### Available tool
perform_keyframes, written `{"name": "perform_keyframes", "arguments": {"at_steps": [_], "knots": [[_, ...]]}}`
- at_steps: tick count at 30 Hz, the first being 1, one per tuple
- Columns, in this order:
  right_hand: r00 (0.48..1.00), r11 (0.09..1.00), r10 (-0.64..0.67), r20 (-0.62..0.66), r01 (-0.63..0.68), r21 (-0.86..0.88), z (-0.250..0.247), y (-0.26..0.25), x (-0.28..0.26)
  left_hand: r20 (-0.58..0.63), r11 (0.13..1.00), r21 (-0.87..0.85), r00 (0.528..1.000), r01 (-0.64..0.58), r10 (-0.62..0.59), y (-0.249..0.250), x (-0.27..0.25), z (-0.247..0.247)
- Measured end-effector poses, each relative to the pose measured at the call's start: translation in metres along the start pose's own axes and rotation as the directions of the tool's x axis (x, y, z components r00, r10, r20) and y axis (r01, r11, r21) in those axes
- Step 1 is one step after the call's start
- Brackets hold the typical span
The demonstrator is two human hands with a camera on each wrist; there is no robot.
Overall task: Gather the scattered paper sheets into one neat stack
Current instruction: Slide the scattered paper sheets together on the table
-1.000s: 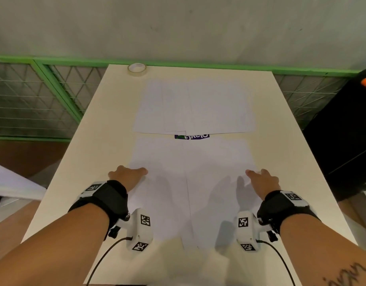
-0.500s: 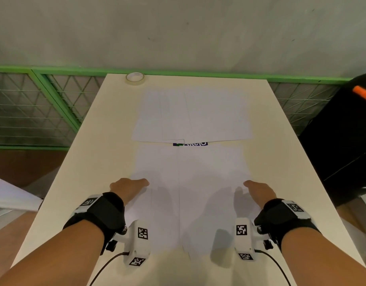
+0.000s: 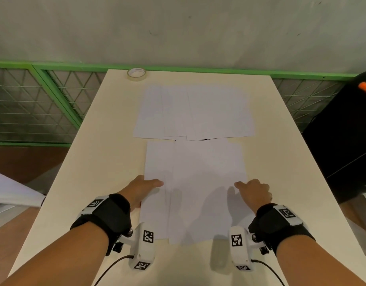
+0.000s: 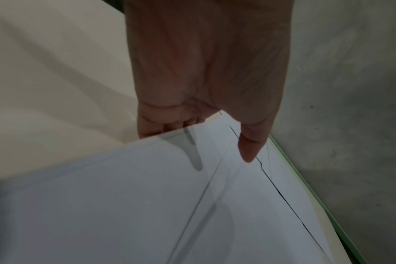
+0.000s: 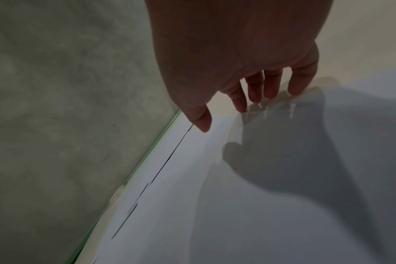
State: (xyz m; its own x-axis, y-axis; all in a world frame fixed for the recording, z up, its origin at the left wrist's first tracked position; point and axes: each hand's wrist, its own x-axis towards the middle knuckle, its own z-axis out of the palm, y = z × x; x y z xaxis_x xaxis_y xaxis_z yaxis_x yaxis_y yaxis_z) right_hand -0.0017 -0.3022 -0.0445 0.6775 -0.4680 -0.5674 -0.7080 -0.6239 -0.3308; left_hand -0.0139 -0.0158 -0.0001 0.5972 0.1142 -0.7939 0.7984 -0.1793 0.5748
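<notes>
Two groups of white paper lie on the cream table (image 3: 99,162). The far sheets (image 3: 198,112) are fanned and overlapping. The near sheets (image 3: 198,172) overlap lengthwise and touch the far group's front edge. My left hand (image 3: 149,185) is at the near sheets' left edge. In the left wrist view its fingers (image 4: 156,128) slip under the paper's edge (image 4: 124,196) and the straight thumb hovers above. My right hand (image 3: 250,188) is at the right edge; its fingertips (image 5: 240,105) touch the paper's border (image 5: 237,214) with the thumb raised.
A roll of tape (image 3: 136,74) sits at the table's far left corner. A green mesh railing (image 3: 54,100) runs behind and left of the table. A large black object (image 3: 343,141) stands close to the right side.
Both hands moved inward and pushed the near sheets together, so they overlap more and form a narrower pile. The printed blue label between the two groups is now covered.
</notes>
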Motion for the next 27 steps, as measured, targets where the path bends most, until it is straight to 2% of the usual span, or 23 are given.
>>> {"name": "perform_keyframes", "arguments": {"at_steps": [3,6,10,11,16,18,22,27], "knots": [[0.999,1.0,-0.03,0.022,0.03,-0.002,0.01,-0.005,-0.005,0.055,1.0,0.011,0.999,-0.003,0.002,-0.003,0.0,0.006],[1.0,0.997,0.006,0.025,-0.008,0.083,0.003,-0.008,-0.001,0.055,1.0,-0.016,0.998,-0.009,0.01,-0.004,0.006,0.005],[0.999,0.985,0.03,0.023,-0.033,0.167,-0.009,-0.009,0.004,-0.13,0.995,-0.007,0.986,-0.101,0.1,0.0,0.012,0.001],[0.999,0.985,0.006,0.044,-0.013,0.172,-0.008,-0.01,0.003,-0.135,0.994,-0.009,0.985,-0.109,0.107,0.0,0.012,0.002],[0.985,0.966,-0.097,0.145,0.058,0.253,0.009,-0.018,-0.011,0.032,0.995,-0.032,0.995,-0.094,0.095,-0.002,0.01,0.013],[0.973,0.951,-0.125,0.196,0.061,0.304,0.014,-0.019,-0.017,0.031,0.993,0.029,0.993,-0.113,0.112,-0.004,0.01,0.014],[0.965,0.926,-0.154,0.214,0.065,0.372,0.013,-0.02,-0.022,-0.025,0.977,0.149,0.987,-0.151,0.156,-0.007,0.012,0.011],[0.969,0.89,-0.163,0.184,0.064,0.45,0.008,-0.017,-0.026,-0.004,0.956,0.149,0.966,-0.254,0.257,-0.011,0.005,0.004]]}}
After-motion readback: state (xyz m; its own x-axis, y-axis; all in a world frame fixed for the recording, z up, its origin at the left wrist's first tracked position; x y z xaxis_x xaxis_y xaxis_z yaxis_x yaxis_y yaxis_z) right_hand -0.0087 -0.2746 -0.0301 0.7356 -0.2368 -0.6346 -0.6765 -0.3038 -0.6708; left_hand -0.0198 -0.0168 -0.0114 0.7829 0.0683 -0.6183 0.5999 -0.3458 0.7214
